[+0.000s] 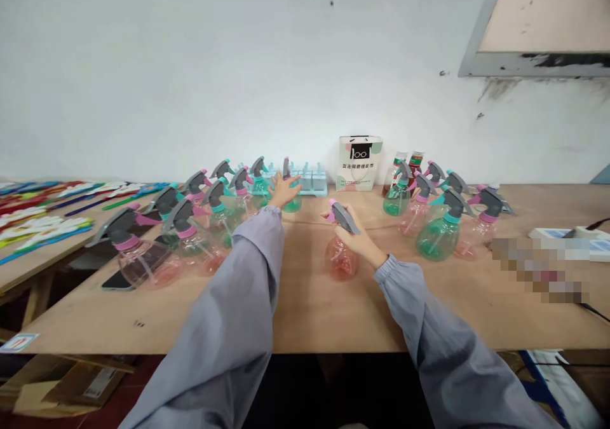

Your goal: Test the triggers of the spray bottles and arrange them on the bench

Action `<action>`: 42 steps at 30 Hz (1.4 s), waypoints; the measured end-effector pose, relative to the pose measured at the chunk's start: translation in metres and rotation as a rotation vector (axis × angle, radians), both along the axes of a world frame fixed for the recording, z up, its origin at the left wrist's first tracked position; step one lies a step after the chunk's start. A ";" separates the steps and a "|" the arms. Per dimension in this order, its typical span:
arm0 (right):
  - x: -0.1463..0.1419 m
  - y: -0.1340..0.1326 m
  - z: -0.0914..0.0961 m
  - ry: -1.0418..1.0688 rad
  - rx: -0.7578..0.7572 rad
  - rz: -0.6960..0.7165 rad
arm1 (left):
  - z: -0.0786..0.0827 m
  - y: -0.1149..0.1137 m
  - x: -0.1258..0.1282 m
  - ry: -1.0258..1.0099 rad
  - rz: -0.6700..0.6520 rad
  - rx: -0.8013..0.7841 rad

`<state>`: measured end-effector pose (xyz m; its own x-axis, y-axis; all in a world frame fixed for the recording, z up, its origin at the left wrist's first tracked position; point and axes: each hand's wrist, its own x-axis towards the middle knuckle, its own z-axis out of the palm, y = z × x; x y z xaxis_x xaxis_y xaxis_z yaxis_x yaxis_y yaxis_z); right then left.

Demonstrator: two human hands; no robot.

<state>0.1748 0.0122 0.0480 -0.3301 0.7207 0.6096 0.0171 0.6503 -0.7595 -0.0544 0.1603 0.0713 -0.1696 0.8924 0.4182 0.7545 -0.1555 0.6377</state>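
My right hand [357, 232] is wrapped round the neck of a clear pink spray bottle [342, 262] with a grey and pink trigger head. That bottle is upright over the middle of the table. Further back, my left hand [284, 190] reaches out with its fingers spread, right at a green spray bottle [292, 204] whose head partly hides behind it. Whether the fingertips touch this bottle I cannot tell. To the left stand several pink and green spray bottles, among them a pink one [164, 270] nearest me. Another group is on the right, with a green bottle [437, 238] in front.
Behind my left hand is a light blue rack [314, 186]. A paper bag [360, 165] and red-filled bottles [415, 165] stand by the wall. A phone [117, 281] lies at the left, and a power strip [572, 241] at the right. A side table holds colourful strips [52, 229].
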 end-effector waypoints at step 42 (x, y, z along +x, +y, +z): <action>-0.007 -0.005 0.058 0.291 -0.491 0.417 | -0.066 -0.188 0.007 0.269 -0.200 0.488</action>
